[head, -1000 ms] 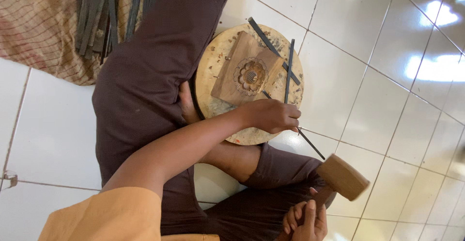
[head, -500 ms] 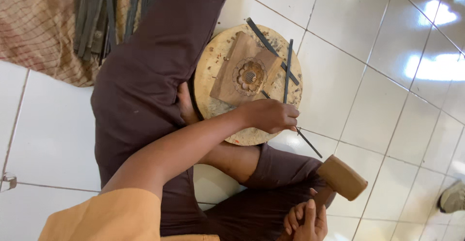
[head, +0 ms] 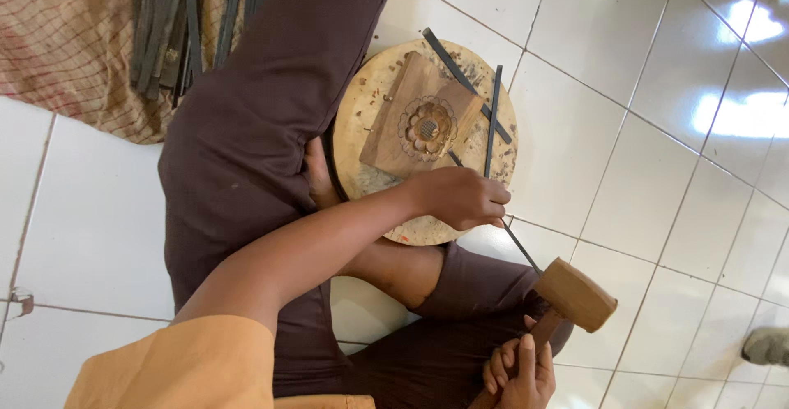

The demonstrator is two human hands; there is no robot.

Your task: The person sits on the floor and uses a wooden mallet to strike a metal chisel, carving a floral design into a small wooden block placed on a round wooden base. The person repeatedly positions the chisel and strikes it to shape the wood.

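The person sits on a white tiled floor (head: 641,170) with legs in dark brown trousers (head: 263,129) folded around a round wooden block (head: 374,113).

Left hand (head: 460,198): the grip is closed around a thin metal chisel (head: 519,246). The hand rests at the near edge of the round block. The chisel's shaft runs from under the fingers toward the mallet head; its tip points toward the carved piece, and contact cannot be confirmed.

Right hand (head: 518,372): the grip is closed around the handle of a wooden mallet (head: 575,295). The mallet head is raised above the knee, well apart from the block.

Workpiece: a rectangular wooden panel (head: 403,113) with a carved flower rosette (head: 427,128) lies flat on the round block, tilted relative to the floor tiles.

Two more dark chisels (head: 491,125) lie crossed on the block beside the panel's far edge.

A bundle of further dark metal tools (head: 177,14) lies on a checked cloth (head: 66,47) at the upper left, well apart from both hands.
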